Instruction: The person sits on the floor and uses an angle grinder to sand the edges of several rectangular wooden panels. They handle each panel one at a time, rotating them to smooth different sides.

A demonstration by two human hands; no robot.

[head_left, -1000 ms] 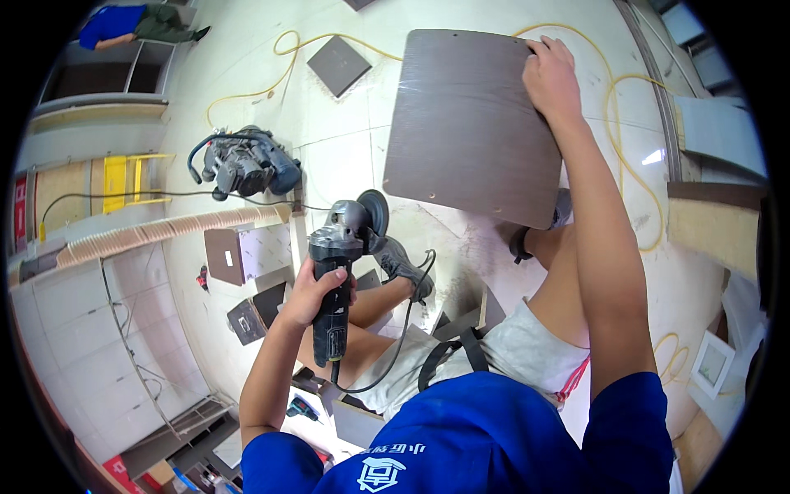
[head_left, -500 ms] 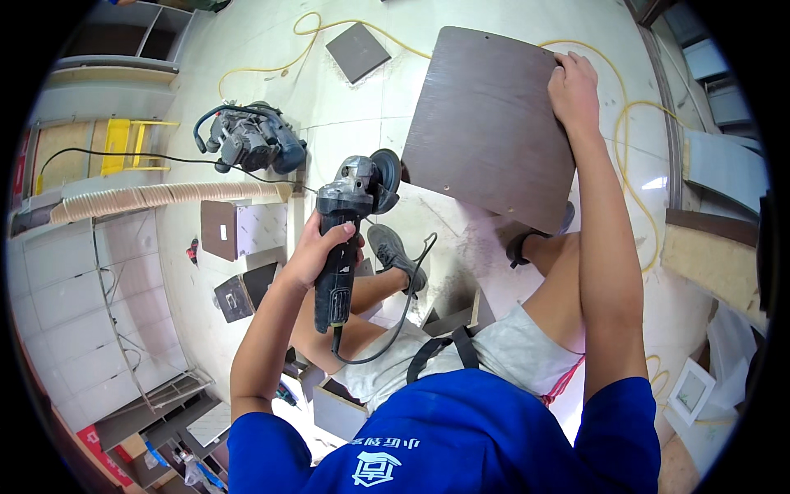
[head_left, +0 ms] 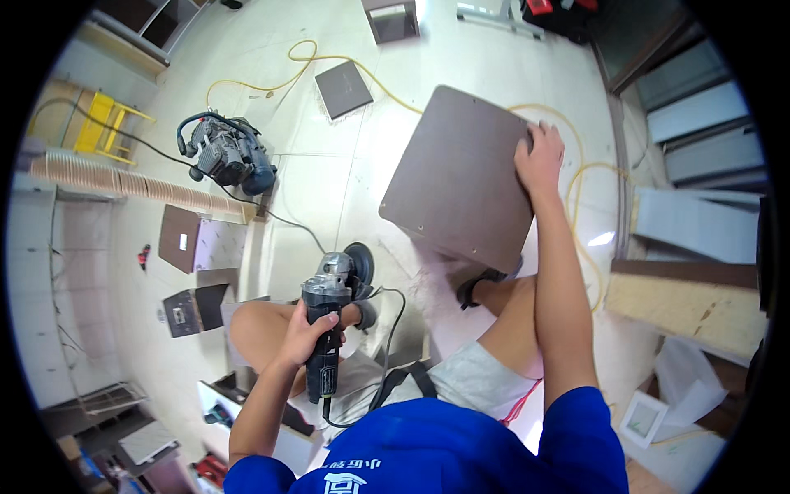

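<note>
An angle grinder (head_left: 322, 375) with a black body and silver head is held upright in my left hand (head_left: 306, 336), the fingers wrapped round its body. Its round dark disc (head_left: 360, 262) faces right, a short gap from the near left corner of a brown panel (head_left: 457, 177). This panel has rounded corners and small holes near its edges. My right hand (head_left: 541, 160) grips its right edge near the far corner, fingers bent over the edge. From the grinder's lower end a black cord (head_left: 388, 337) loops beside my leg.
At left stands an air compressor (head_left: 226, 152), with a ribbed hose (head_left: 140, 193) nearby. A yellow hose (head_left: 576, 189) winds across the floor. A small brown board (head_left: 344, 89) lies farther off. Boxes (head_left: 197, 309) stand left of my knee; boards (head_left: 691, 309) lie at right.
The view has shifted, bringing more of the far floor into sight. My left hand has lowered the grinder toward my lap, farther from the panel. My right hand keeps its grip on the panel, now tilted differently.
</note>
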